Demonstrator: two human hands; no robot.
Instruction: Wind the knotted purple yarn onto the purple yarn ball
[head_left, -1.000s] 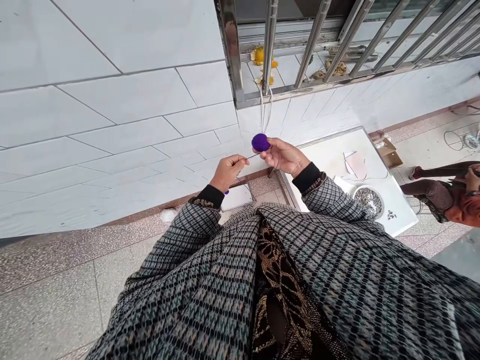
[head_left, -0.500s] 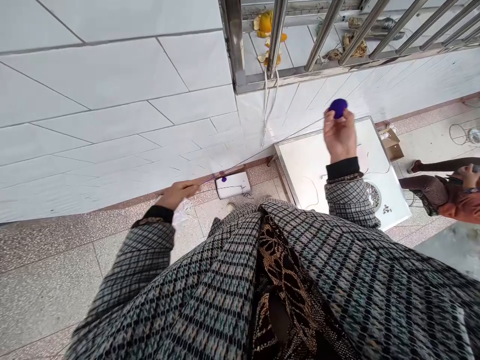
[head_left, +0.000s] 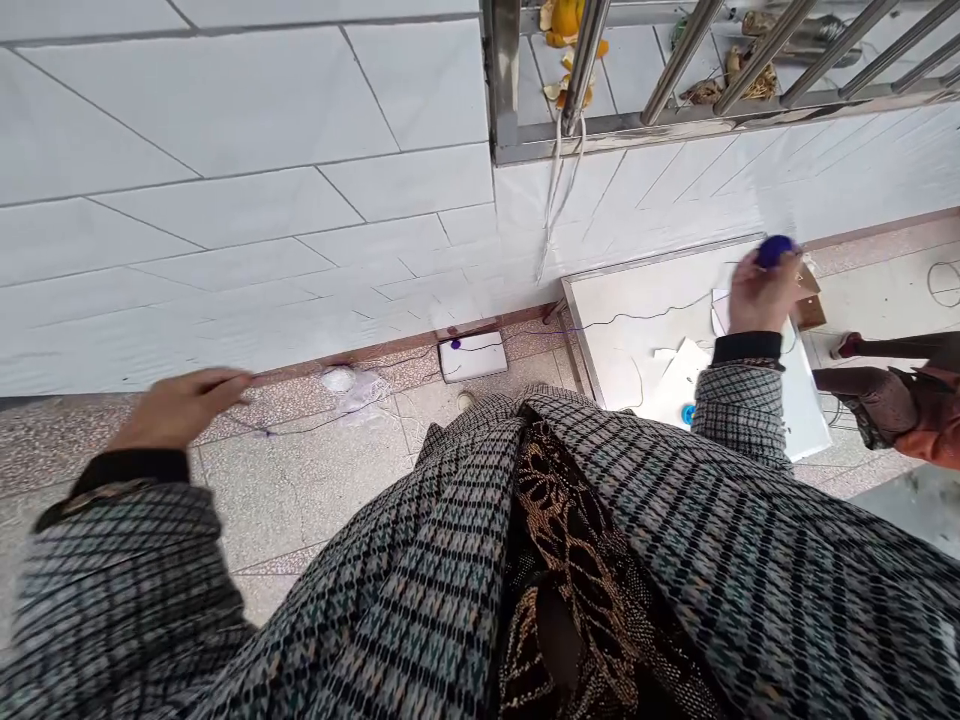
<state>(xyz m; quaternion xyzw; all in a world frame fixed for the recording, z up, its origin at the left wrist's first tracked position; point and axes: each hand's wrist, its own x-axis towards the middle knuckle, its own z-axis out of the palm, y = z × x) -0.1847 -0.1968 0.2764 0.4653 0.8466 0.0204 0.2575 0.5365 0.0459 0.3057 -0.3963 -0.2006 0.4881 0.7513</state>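
My right hand [head_left: 759, 295] is raised over the right end of a white table and closed round a small purple ball of thread [head_left: 774, 251]. A thin dark purple thread [head_left: 622, 318] trails slackly from beside this hand toward the left, over the table and past a white box on the floor. Far to the left, my left hand [head_left: 176, 408] is closed in a pinch, fingertips pointing right. Dark thread [head_left: 315, 429] hangs from those fingertips in a loose curve. The exact grip at the fingertips is blurred.
A white box [head_left: 487, 362] with a small purple spot lies on the floor by the tiled wall [head_left: 247, 100], near a clear plastic bag [head_left: 367, 392]. The table [head_left: 600, 360] carries paper and a blue reel [head_left: 688, 413]. Metal bars [head_left: 690, 60] project above; another person [head_left: 870, 395] is at right.
My hands have moved farther apart: the left one to the left, the right one rightward and slightly down with the purple ball. The thread, straighter before, now sags.
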